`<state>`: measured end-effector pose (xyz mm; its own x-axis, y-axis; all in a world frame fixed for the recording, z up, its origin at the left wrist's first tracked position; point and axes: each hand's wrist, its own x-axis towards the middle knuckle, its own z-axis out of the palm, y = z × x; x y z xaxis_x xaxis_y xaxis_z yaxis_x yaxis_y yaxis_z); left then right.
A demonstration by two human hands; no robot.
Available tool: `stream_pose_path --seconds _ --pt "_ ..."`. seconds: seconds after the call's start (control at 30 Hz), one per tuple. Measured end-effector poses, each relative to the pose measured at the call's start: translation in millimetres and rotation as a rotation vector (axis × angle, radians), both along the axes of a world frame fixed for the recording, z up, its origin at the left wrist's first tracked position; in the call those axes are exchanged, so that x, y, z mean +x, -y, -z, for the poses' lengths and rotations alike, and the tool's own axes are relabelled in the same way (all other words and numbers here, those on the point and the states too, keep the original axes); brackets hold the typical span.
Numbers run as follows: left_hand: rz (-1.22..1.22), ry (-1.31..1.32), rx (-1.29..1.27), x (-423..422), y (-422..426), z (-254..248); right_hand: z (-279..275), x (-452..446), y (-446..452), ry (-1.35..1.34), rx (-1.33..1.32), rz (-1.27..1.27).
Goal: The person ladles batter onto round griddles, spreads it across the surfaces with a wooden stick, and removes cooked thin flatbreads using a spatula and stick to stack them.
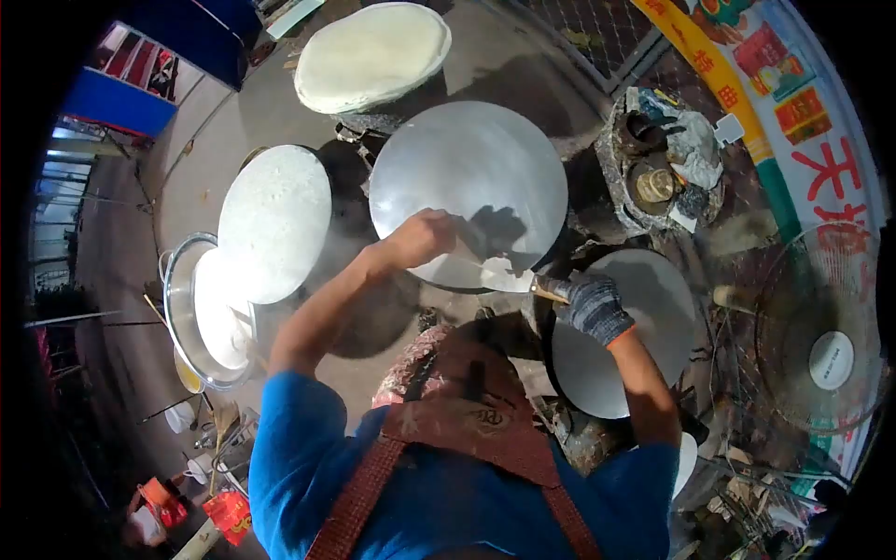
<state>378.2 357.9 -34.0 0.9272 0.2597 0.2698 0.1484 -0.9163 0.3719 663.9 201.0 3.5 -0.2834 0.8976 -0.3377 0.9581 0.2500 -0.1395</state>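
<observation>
My bare left hand (423, 238) is closed over the front part of a round metal griddle (467, 159), its fingers pinched on something I cannot make out. My right hand (595, 305), in a grey knit glove, is wrapped round the wooden handle of a scraper (509, 276). The scraper's pale blade lies at the griddle's near right edge. A second round griddle (621, 345) is below and beside my right hand. To the left of my left hand is a round plate covered in white (275, 224).
A metal basin (175, 303) with white batter stands at the left. A stack of pale round sheets (373, 58) is at the top. A tub (616, 187) with jars and cloths stands at the right, near a wire fan (779, 327) and a printed banner (793, 112).
</observation>
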Motion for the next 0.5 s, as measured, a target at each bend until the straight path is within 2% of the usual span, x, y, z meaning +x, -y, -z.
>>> stream_pose_path --seconds 0.07,0.1,0.2,0.23,0.33,0.37,0.5 --pt "0.024 -0.017 -0.003 -19.7 4.6 6.2 15.0 12.9 21.1 -0.036 0.113 -0.082" --pt "-0.004 0.003 0.014 -26.3 8.2 13.3 19.0 22.4 24.9 -0.121 0.000 -0.043" --pt "-0.010 0.015 -0.088 -32.0 15.1 5.0 5.1 12.1 29.5 -0.124 0.004 0.078" --pt "-0.017 0.034 -0.045 -31.0 16.5 5.4 3.6 -0.1 20.5 0.006 -0.072 0.028" --pt "-0.025 0.024 0.029 -29.3 12.7 0.6 -4.6 -29.8 3.6 0.070 -0.104 0.005" --pt "-0.029 0.026 0.010 -33.0 12.0 -0.8 -5.2 -31.2 4.7 0.010 -0.151 0.026" --pt "-0.086 0.090 -0.155 -36.0 2.8 4.0 17.7 -1.5 31.9 -0.082 -0.008 -0.020"
